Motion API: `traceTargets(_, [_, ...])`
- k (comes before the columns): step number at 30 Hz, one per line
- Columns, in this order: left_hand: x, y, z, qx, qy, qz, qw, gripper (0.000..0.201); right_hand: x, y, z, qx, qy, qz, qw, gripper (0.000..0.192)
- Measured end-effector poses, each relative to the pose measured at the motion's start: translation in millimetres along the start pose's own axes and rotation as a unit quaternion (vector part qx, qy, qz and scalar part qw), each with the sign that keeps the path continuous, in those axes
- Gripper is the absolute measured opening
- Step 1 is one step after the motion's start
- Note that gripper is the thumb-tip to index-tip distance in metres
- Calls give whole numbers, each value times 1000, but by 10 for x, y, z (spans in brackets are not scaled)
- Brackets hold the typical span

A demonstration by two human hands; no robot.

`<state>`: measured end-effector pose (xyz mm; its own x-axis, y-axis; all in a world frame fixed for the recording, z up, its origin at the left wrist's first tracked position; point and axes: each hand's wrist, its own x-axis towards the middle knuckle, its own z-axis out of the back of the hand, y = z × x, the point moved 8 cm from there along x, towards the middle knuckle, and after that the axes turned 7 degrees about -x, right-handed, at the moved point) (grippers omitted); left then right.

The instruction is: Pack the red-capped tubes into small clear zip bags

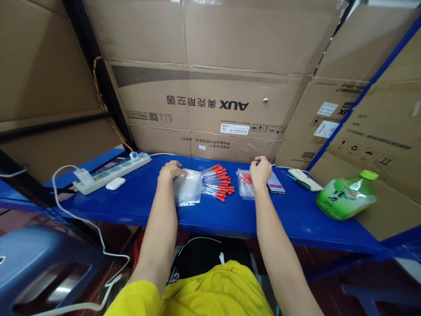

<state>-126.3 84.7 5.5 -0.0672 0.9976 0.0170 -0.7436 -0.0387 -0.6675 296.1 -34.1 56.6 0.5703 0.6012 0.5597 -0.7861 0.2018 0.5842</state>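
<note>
My left hand (170,170) rests on the top edge of a stack of clear plastic bags (187,188) on the blue shelf (230,215). Just right of the stack lies a fan of clear tubes with red caps (219,182). My right hand (260,171) presses on a second pile of clear bags (246,184) that holds red-capped tubes. The fingers of both hands are curled down on the bags; whether either pinches one I cannot tell.
A white power strip (110,173) with a plugged charger and a small white case (115,183) sit at the left. A phone (276,183), a white device (304,179) and a tilted green tea bottle (347,196) lie at the right. Cardboard boxes (210,105) wall the back.
</note>
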Motion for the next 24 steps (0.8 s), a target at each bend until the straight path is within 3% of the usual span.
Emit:
traceTargets(3, [9,44,-78,28,31,59,997,66,-158,331,-71,53,25,76,995,30])
traceTargets(6, [13,-19,-46,34,10,46,998,62,-426,741,-205,83,75,186,976,28])
traceTargets(9, [4,-47,-12,21,-4,27,999,55,-792,1127,-400,66,151,318,934,29])
traceTargets(12, [-8,-49,-11,20,-2,19,1000,50,-1129,1355,-590,1,205,410,889,37])
traceTargets(19, [-21,-95,-99,54,51,5,997,46,-1410,1531,-722,-64,224,467,853,35])
traceTargets(24, [-34,-146,-101,72,51,-13,996,49,-1327,1518,-716,3,220,440,871,12])
